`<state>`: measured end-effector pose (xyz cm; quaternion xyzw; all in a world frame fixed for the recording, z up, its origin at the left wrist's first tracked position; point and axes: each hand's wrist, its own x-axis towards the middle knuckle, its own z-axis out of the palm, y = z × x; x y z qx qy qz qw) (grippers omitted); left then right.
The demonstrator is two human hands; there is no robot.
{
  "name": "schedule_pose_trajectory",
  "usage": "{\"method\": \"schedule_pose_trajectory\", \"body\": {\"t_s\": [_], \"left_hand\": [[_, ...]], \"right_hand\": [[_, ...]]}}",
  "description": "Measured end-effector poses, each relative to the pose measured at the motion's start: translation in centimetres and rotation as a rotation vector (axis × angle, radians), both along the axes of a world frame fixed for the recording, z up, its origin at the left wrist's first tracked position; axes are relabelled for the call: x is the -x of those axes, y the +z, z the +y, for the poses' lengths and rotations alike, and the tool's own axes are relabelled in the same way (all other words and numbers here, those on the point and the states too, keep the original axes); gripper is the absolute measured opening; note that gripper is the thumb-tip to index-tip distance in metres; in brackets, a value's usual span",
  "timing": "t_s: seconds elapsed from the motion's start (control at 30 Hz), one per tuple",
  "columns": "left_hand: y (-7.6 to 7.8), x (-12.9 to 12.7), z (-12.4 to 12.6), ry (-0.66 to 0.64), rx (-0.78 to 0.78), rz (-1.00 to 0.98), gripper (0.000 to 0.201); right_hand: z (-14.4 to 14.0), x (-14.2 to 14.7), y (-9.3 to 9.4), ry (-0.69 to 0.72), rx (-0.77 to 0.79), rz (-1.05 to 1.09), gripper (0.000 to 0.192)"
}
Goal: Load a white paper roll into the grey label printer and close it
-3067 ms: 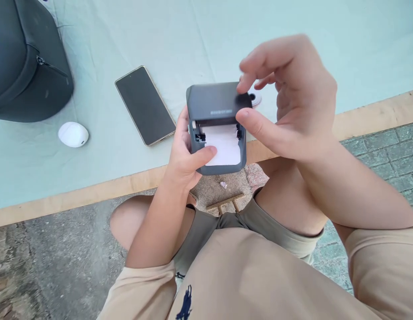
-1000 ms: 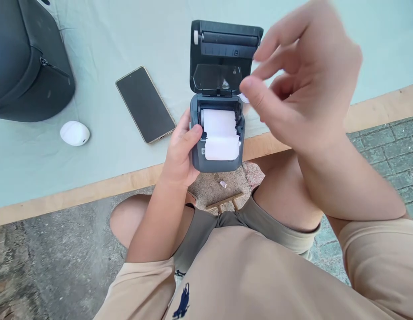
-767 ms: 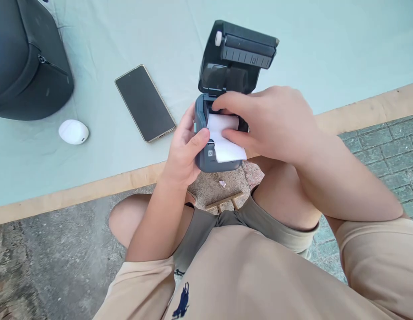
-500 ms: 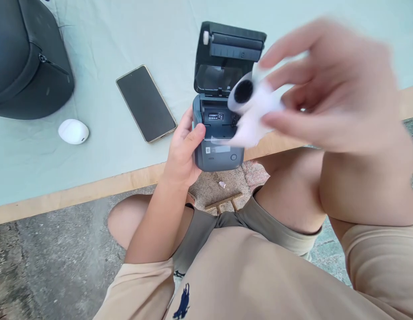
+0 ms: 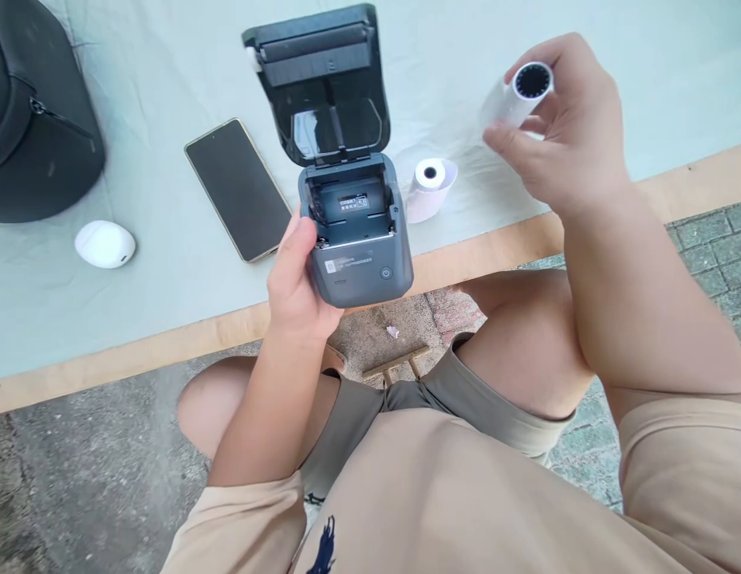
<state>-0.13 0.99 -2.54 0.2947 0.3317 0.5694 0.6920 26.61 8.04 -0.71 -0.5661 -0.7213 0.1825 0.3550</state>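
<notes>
My left hand point(image 5: 295, 283) grips a small dark grey printer point(image 5: 355, 239) by its left side, above the table's front edge. Its lid point(image 5: 322, 80) is swung open and back, and the paper bay point(image 5: 352, 209) holds no roll. My right hand point(image 5: 565, 131) is raised to the right and pinches a white paper roll point(image 5: 517, 96) with a dark core, its end turned toward me. A second white roll point(image 5: 428, 187) stands on the cloth just right of the printer.
A pale green cloth point(image 5: 167, 72) covers the table, which has a wooden front edge point(image 5: 136, 359). A black phone point(image 5: 237, 187) lies face up left of the printer. Further left are a white oval case point(image 5: 104, 244) and a dark zipped bag point(image 5: 29, 119). My knees and paving are below.
My right hand opened the printer lid, reached into the bay, lifted the paper roll out and carried it up to the right. The bay now holds no roll.
</notes>
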Motion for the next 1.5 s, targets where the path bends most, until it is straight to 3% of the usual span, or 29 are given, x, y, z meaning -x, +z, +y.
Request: {"method": "schedule_pose_trajectory", "body": {"t_s": [0.1, 0.2, 0.27, 0.37, 0.5, 0.67, 0.8, 0.9, 1.0, 1.07, 1.13, 1.3, 1.5], "left_hand": [[0.0, 0.1, 0.0, 0.037, 0.013, 0.004, 0.034], [0.1, 0.0, 0.0, 0.050, 0.023, 0.031, 0.034], [0.1, 0.0, 0.0, 0.051, 0.026, 0.041, 0.033], [0.2, -0.1, -0.1, 0.044, 0.026, 0.043, 0.034], [0.3, 0.0, -0.1, 0.026, 0.015, 0.066, 0.033], [0.2, 0.1, -0.1, 0.012, -0.001, 0.024, 0.030], [0.2, 0.0, 0.0, 0.006, -0.005, -0.012, 0.029], [0.3, 0.0, 0.0, 0.004, -0.002, -0.048, 0.026], [0.4, 0.0, 0.0, -0.006, 0.000, -0.097, 0.025], [0.4, 0.0, 0.0, -0.008, 0.003, -0.096, 0.026], [0.3, 0.0, 0.0, -0.008, 0.001, -0.080, 0.026], [0.3, -0.4, -0.3, -0.031, -0.008, -0.027, 0.024], [-0.1, -0.6, -0.2, -0.068, -0.081, 0.112, 0.029]], "right_hand": [[0.3, -0.3, -0.5, -0.080, 0.039, -0.072, 0.034], [-0.2, 0.3, 0.3, -0.092, 0.074, -0.119, 0.051], [-1.3, 1.3, 1.5, -0.104, -0.055, -0.091, 0.052], [-3.2, 3.6, 3.0, -0.047, -0.238, -0.026, 0.032], [-4.0, 6.3, 2.0, 0.129, -0.083, -0.207, 0.044], [-2.8, 7.0, -0.5, 0.074, 0.123, -0.241, 0.041], [-2.6, 6.5, -0.7, 0.092, 0.136, -0.012, 0.061], [-2.4, 6.1, -0.6, 0.052, 0.280, 0.387, 0.077], [-1.9, 5.6, -0.7, 0.062, 0.482, 0.648, 0.057], [-1.8, 5.5, -0.5, 0.085, 0.526, 0.708, 0.046], [-2.2, 5.8, 0.1, 0.093, 0.447, 0.735, 0.046], [-4.7, 7.3, 2.5, 0.169, -0.070, 0.541, 0.048], [-5.2, 8.2, 2.3, 0.336, -0.309, 0.071, 0.016]]}}
